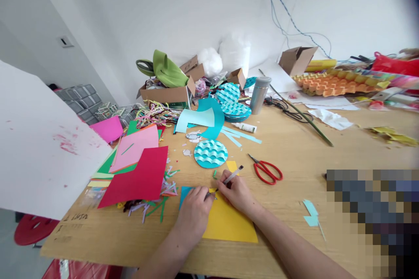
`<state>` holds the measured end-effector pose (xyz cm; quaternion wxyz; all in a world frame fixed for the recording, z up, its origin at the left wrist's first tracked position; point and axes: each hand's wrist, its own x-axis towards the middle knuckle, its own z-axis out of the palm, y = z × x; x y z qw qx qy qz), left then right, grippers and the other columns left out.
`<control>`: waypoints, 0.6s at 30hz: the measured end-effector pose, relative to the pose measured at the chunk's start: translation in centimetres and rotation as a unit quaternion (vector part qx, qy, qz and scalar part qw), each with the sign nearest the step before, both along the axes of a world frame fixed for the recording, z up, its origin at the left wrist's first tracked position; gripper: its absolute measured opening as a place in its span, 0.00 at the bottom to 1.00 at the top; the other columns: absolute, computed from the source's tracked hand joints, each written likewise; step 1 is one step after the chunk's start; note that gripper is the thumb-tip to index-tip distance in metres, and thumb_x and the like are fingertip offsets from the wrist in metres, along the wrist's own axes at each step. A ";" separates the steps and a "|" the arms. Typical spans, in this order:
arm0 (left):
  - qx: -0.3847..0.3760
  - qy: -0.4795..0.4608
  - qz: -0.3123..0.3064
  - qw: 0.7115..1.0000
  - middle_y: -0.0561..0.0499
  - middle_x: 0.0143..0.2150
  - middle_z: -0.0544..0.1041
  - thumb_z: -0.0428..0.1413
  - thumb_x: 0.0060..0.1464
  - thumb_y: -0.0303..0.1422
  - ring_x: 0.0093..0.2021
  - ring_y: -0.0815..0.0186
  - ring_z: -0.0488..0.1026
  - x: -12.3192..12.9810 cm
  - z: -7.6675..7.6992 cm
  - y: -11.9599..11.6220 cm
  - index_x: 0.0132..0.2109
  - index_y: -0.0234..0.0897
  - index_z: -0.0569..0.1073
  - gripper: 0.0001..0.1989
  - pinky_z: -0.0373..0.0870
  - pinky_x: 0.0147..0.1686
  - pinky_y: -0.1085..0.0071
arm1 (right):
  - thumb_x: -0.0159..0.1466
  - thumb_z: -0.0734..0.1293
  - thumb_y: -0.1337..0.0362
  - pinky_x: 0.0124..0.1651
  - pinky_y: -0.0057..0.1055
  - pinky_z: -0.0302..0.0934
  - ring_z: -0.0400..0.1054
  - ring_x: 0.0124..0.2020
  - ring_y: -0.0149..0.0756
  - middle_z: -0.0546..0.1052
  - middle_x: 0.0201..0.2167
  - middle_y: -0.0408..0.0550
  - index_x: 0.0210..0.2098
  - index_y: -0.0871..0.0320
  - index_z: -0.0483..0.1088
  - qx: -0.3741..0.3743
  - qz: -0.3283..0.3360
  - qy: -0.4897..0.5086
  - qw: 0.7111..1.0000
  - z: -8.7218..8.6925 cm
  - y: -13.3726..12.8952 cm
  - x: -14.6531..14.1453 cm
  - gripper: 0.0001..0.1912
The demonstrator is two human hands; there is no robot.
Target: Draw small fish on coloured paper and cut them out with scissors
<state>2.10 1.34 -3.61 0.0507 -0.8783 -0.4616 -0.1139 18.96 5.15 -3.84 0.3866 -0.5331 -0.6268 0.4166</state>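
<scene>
A yellow sheet of paper (231,224) lies at the table's front, with a blue sheet (184,193) showing at its left. My right hand (236,192) rests on the yellow sheet, closed around a pen (233,176) whose tip points down-left at the paper. Close beside the tip, my left hand (195,209) presses on the sheet with fingers curled together. A small dark piece sits at its fingertips, mostly hidden. Just beyond my hands are a round turquoise disc with wavy paper strips (210,154) and small white fish cutouts (194,136).
Red-handled scissors (267,171) lie right of my hands. Coloured paper sheets (140,174) and scraps pile up at left. Behind stand a steel flask (260,96), a glue bottle (246,127) and a cardboard box (163,94). Someone's blurred sleeve is at far right.
</scene>
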 end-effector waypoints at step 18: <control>-0.012 -0.007 0.000 1.000 0.50 0.38 0.74 0.52 0.62 0.23 0.41 0.62 0.72 0.0 0.2 -0.1 0.47 0.38 0.75 0.10 0.72 0.39 0.66 | 0.60 0.63 0.57 0.17 0.25 0.49 0.57 0.14 0.28 0.61 0.12 0.36 0.23 0.53 0.57 0.008 -0.002 0.000 1.000 0.3 -0.2 0.0 0.13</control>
